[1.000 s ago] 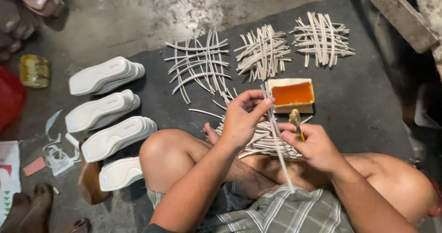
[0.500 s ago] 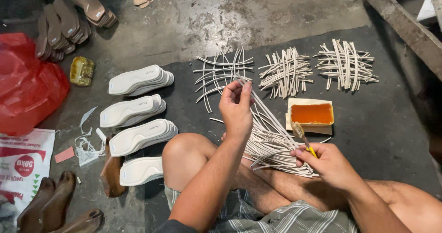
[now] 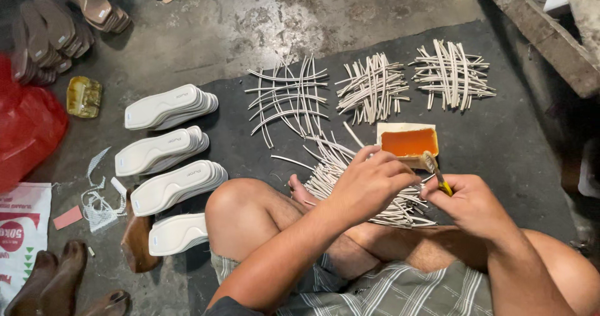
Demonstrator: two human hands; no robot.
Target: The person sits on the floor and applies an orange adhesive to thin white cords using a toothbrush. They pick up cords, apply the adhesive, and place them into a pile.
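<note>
Two hands are working over a loose pile of pale strips (image 3: 375, 194) that is lying on the dark mat (image 3: 506, 141) in front of the person's crossed legs. Left hand (image 3: 369, 181) is resting on top of that pile with its fingers curled and drawn together; whether it is pinching a strip cannot be told, since the fingertips are hiding under the hand. Right hand (image 3: 472, 203) is closing around a small brush with a yellow handle (image 3: 435, 172), bristles pointing up toward the tray. One shallow rectangular tray of orange glue (image 3: 408, 143) is sitting just beyond the pile, close beside the brush tip.

Three further groups of strips are lying farther out on the mat: a spread of long curved ones (image 3: 289, 97) on the left, a tighter bundle (image 3: 372, 88) in the middle, and a crossed heap (image 3: 451, 73) on the right, each apart from the others.

Four stacks of white shoe insoles (image 3: 169, 144) are lying in a column to the left of the knee. Beyond them, on bare concrete, a small yellowish tin (image 3: 84, 96), a red plastic bag (image 3: 25, 125), a row of brown sandals (image 3: 53, 31) and some white offcuts (image 3: 100, 200) are lying.
</note>
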